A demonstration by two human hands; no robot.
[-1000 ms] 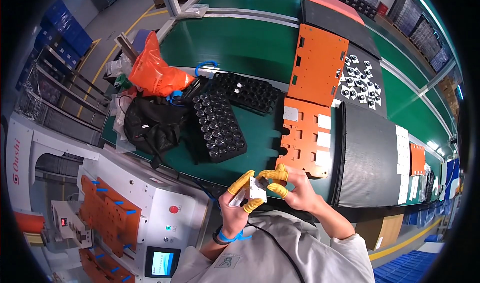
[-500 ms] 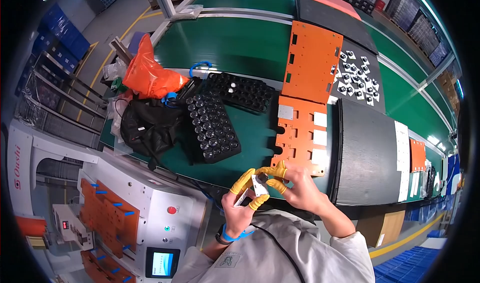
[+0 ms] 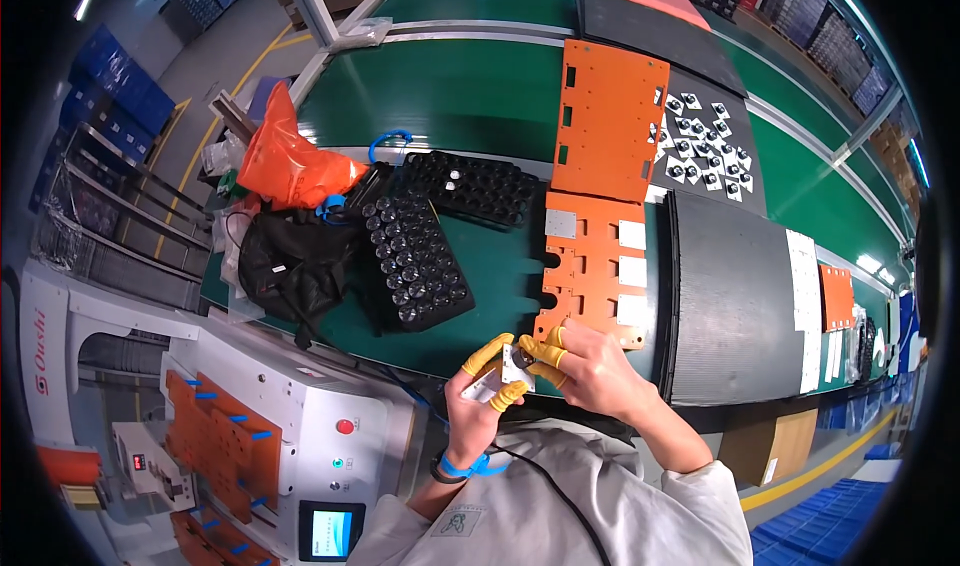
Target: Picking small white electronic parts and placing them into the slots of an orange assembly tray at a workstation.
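Just off the table's near edge, both hands meet at a small white plate (image 3: 513,371) with a dark round part (image 3: 522,357) on it. My left hand (image 3: 474,411), in yellow finger cots with a blue band at the wrist, is closed on the plate's edge. A second white piece (image 3: 482,386) shows between its fingers and palm. My right hand (image 3: 592,368), also in yellow finger cots, pinches the dark round part; its fingertips partly hide it. Just beyond lies an orange fixture plate (image 3: 590,256) with white square plates in its slots.
Left of the fixture stand a black tray of clear lenses (image 3: 415,266) and another black tray (image 3: 475,188). A black bag (image 3: 295,256) and an orange plastic bag (image 3: 295,161) lie further left. Several white plates with black parts (image 3: 705,146) lie beyond a dark grey board (image 3: 735,296).
My right fingers have closed further over the dark round part, and the white plate has tilted slightly. The surroundings have shifted a little with my head.
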